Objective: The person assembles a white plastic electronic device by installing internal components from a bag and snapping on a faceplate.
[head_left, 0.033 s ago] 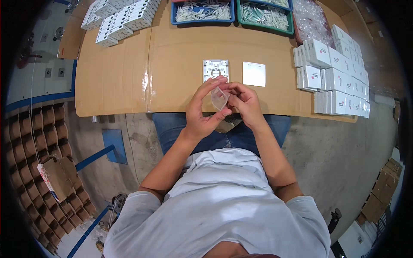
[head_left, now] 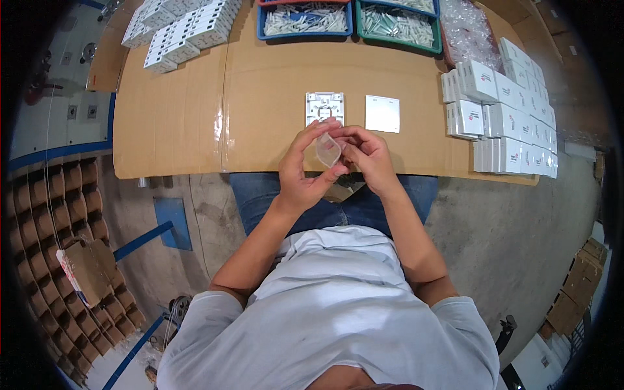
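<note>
A small clear plastic bag (head_left: 328, 150) is held over the table's near edge, its mouth spread and facing up. My left hand (head_left: 299, 170) grips it from the left, with the thumb below and the fingers above. On the other side, my right hand (head_left: 371, 158) has its fingers bent in at the bag's right edge. Whether those fingertips also hold something small is hidden. Just beyond my left fingertips lies a white plastic mounting frame (head_left: 324, 106) with a round opening. To its right rests a flat white square plate (head_left: 382, 114).
Cardboard covers the table (head_left: 175, 120). At the back stand a blue tray (head_left: 305, 36) and a green tray (head_left: 402, 41) of small white parts, and a bin of clear bags (head_left: 469, 29). White boxed units (head_left: 513, 123) are stacked at right, white modules (head_left: 188, 32) at far left.
The bag's mouth has opened slightly wider and rounder between my hands. The whole view has shifted by a hair; the frame and plate lie where they were.
</note>
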A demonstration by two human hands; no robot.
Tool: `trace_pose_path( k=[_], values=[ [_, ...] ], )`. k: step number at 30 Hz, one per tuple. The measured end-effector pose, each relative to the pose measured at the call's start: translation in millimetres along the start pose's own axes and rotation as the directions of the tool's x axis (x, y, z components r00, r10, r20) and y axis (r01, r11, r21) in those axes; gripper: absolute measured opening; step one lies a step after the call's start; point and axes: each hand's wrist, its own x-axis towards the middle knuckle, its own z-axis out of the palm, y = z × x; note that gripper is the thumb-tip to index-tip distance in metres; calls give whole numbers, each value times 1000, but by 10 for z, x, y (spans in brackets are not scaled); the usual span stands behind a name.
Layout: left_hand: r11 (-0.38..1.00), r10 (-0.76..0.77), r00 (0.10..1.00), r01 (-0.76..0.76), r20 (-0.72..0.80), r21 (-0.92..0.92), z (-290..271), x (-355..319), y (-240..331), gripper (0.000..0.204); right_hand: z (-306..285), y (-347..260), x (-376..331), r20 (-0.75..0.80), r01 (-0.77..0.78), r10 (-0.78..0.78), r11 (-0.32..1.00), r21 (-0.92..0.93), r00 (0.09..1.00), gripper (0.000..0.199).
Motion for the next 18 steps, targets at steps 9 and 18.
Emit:
trace_pose_path(
  k=[9, 18],
  values=[
    [907, -333, 938, 293, -92, -304, -17, -17, -105, 56, -654, -200, 550, -177, 17, -77, 947, -319, 981, 21],
    [579, -675, 733, 600, 88, -553, 60, -74, -67, 66, -2132, -797, 1900, -259, -78, -536, 336, -939, 804, 27]
  ],
)
